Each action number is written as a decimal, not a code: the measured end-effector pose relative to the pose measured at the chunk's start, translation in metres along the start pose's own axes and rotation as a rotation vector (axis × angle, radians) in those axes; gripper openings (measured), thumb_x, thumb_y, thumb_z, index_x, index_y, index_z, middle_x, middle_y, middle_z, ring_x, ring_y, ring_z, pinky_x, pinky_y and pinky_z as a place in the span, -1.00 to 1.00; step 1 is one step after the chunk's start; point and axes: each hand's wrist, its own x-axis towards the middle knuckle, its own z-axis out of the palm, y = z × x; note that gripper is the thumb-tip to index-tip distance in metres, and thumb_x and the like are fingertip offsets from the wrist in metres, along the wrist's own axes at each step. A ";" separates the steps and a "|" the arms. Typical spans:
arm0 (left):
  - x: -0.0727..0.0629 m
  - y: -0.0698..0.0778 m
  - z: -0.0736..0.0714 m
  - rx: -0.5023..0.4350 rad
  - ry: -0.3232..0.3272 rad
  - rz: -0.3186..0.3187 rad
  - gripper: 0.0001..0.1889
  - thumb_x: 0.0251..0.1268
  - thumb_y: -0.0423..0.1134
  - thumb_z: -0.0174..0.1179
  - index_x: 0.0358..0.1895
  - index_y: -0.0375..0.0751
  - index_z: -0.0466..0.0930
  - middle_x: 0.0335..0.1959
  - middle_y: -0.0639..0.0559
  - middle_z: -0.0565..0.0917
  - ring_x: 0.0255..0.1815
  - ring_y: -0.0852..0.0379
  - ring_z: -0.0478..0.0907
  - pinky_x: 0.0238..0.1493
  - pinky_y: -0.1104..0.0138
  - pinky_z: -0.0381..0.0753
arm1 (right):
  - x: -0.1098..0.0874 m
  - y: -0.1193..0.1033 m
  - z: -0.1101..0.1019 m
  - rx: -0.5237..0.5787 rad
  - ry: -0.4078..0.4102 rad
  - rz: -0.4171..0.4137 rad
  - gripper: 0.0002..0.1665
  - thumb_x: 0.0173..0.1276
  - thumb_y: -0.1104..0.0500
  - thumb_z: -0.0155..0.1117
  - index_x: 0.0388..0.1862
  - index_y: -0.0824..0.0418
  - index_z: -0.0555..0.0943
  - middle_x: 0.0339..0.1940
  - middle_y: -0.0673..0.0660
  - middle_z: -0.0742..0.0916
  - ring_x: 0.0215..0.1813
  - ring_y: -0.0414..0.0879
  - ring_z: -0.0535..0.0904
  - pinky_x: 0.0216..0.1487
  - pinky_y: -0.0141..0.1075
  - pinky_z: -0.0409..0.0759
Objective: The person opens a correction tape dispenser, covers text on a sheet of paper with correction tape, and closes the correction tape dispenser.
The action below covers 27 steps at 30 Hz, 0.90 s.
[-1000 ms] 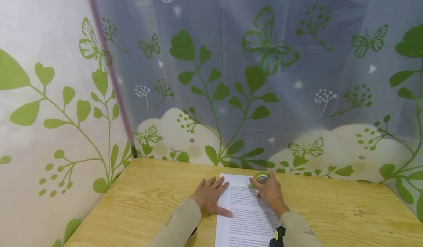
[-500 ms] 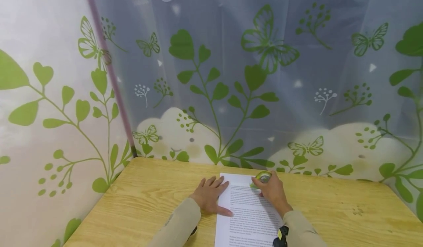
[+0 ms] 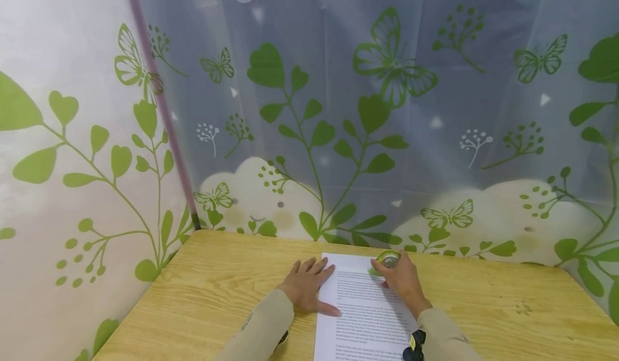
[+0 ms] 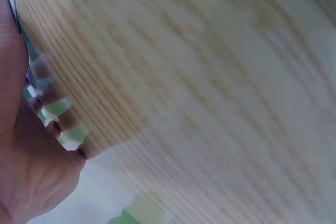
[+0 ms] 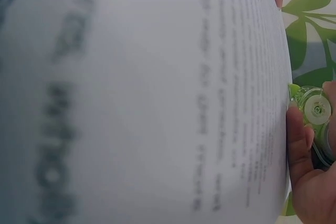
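Note:
A white printed sheet of paper (image 3: 358, 323) lies on the wooden table. My left hand (image 3: 304, 288) rests on its left edge with fingers spread, the thumb reaching over the margin; the left wrist view catches part of this hand (image 4: 37, 171) at its left side. Near the top of the page, my right hand (image 3: 403, 283) pinches a green correction tape (image 3: 388, 259) between thumb and fingers, its tip at the first lines of print. The right wrist view shows the clear green case and round white hub of the correction tape (image 5: 317, 109), and the thumb side of the right hand (image 5: 312, 190).
The wooden table (image 3: 483, 307) spreads to both sides of the page. Behind it hangs a blue-grey curtain (image 3: 309, 108) with green leaves and butterflies, and a pale one (image 3: 72, 151) is on the left. A black wrist strap (image 3: 414, 346) is on the right sleeve.
My right hand has slid a little to the right along the top lines of the page with the correction tape. The left hand and paper have stayed in place.

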 end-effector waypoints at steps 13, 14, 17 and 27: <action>-0.004 0.004 -0.010 0.005 -0.003 0.021 0.13 -0.11 0.65 -0.08 0.53 0.08 -0.02 0.53 0.00 -0.02 0.49 -0.14 -0.07 0.38 -0.12 -0.05 | 0.001 0.004 -0.008 0.020 -0.013 -0.013 -0.15 0.23 -0.06 0.39 0.21 0.45 0.24 -0.23 0.31 0.63 -0.61 -0.10 0.62 -0.46 -0.28 0.61; -0.004 0.004 -0.011 0.007 -0.008 0.022 0.13 -0.10 0.65 -0.09 0.54 0.08 -0.03 0.53 0.00 -0.02 0.49 -0.15 -0.07 0.38 -0.12 -0.05 | 0.001 0.004 -0.008 0.011 -0.013 -0.012 -0.16 0.23 -0.07 0.39 0.20 0.45 0.24 -0.22 0.31 0.63 -0.62 -0.10 0.62 -0.44 -0.28 0.61; -0.005 0.005 -0.013 0.001 -0.017 0.020 0.12 -0.09 0.64 -0.08 0.54 0.08 -0.03 0.53 0.00 -0.02 0.49 -0.14 -0.08 0.38 -0.12 -0.06 | 0.002 0.005 -0.009 -0.015 -0.011 -0.007 -0.17 0.23 -0.06 0.38 0.17 0.47 0.24 -0.22 0.33 0.62 -0.63 -0.11 0.61 -0.40 -0.27 0.61; -0.006 0.005 -0.012 -0.007 -0.021 0.007 0.13 -0.11 0.64 -0.05 0.53 0.08 -0.02 0.53 0.02 -0.02 0.50 -0.13 -0.08 0.39 -0.10 -0.06 | 0.003 0.008 -0.011 -0.026 -0.022 -0.002 -0.15 0.24 -0.08 0.37 0.20 0.48 0.22 -0.24 0.32 0.62 -0.64 -0.10 0.61 -0.35 -0.23 0.61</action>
